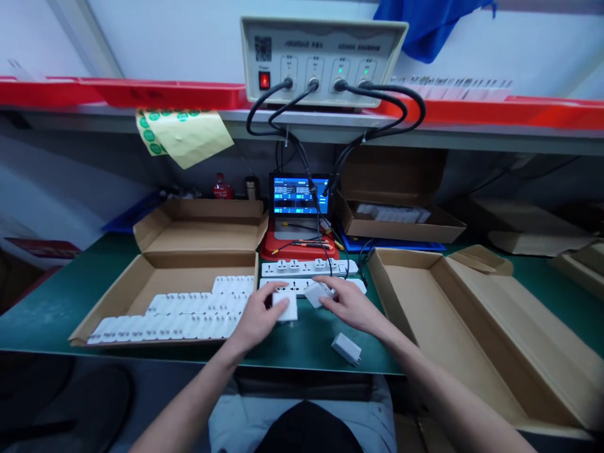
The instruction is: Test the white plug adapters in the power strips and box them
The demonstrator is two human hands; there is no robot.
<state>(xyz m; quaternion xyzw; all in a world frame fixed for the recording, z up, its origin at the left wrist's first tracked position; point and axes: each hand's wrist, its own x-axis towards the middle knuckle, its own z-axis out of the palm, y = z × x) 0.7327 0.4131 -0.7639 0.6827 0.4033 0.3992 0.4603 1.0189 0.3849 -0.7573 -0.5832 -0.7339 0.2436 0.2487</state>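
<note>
Between thumb and fingers, my left hand (258, 318) grips a white charger (285, 306) above the green table. My right hand (349, 303) pinches a second white charger (315, 293), close beside the first and just in front of the white power strips (309, 268). Another white charger (346, 348) lies on its side on the table below my right hand, its prongs toward the front edge. To the left, an open cardboard box (174, 267) holds rows of white chargers (165, 326) with their prongs showing.
An open cardboard box (453, 302) lies to the right. Behind the strips, a lit screen (297, 195) stands by a red tray (268, 245). Black cables hang from a grey test unit (325, 60) on the shelf. Another box (401, 229) with white items sits behind.
</note>
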